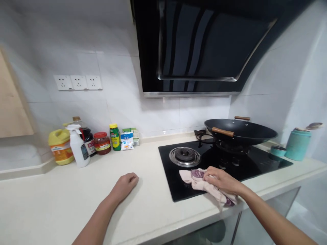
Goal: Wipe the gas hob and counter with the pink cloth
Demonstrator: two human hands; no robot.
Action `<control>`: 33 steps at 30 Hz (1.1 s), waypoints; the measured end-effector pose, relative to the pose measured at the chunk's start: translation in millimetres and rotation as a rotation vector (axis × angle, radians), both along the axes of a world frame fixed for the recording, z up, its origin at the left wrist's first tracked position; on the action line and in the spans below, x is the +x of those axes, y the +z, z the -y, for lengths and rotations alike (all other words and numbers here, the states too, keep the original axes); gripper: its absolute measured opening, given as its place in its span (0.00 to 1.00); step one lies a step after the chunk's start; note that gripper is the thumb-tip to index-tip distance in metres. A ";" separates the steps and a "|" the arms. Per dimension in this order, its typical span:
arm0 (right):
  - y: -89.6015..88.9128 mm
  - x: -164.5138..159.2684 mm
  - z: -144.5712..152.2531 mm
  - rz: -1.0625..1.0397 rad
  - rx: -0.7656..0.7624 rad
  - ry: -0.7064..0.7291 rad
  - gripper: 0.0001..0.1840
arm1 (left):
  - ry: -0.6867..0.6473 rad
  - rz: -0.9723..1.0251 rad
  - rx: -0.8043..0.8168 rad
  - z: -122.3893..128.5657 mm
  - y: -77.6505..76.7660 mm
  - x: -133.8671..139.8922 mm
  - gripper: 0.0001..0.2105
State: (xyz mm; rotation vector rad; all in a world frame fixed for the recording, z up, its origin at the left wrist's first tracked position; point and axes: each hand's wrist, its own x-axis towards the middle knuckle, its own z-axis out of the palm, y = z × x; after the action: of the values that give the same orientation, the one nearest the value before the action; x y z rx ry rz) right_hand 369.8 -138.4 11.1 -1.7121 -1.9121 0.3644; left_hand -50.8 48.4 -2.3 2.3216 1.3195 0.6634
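My right hand (pixel 221 178) grips a crumpled pale pink cloth (pixel 205 185) with purple patches. The cloth lies on the front part of the black glass gas stove (pixel 176 185), and its loose end drapes over the counter's front edge. Just behind it is the left burner (pixel 185 156), with no pan on it. My left hand (pixel 125 185) rests on the pale countertop (pixel 143 217) to the left of the stove, its fingers curled into a loose fist with nothing visible in them.
A black wok (pixel 242 131) with wooden handles sits on the right burner. A turquoise canister (pixel 298 144) and a small turquoise bowl (pixel 278 151) stand right of it. Along the left wall are a white spray bottle (pixel 78 148), a yellow jug (pixel 60 148) and several condiments. A black range hood (pixel 199 47) overhangs the stove.
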 end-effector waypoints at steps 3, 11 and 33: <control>0.1 9.1 -10.8 -0.215 0.015 0.018 0.20 | 0.002 0.006 0.005 -0.2 -0.4 -0.5 0.14; -23.9 14.0 -42.9 -0.461 -0.067 -0.091 0.30 | 0.013 0.019 0.008 0.5 0.3 -1.3 0.15; -10.8 -25.3 -49.7 0.323 -0.045 0.086 0.32 | -0.021 -0.008 0.029 3.7 -0.5 2.0 0.12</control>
State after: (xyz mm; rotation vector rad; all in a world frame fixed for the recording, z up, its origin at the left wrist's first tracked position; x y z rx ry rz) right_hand 344.5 -88.7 0.2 -1.8094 -2.2265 0.1703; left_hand -48.8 44.6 -2.7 2.3603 1.2959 0.6714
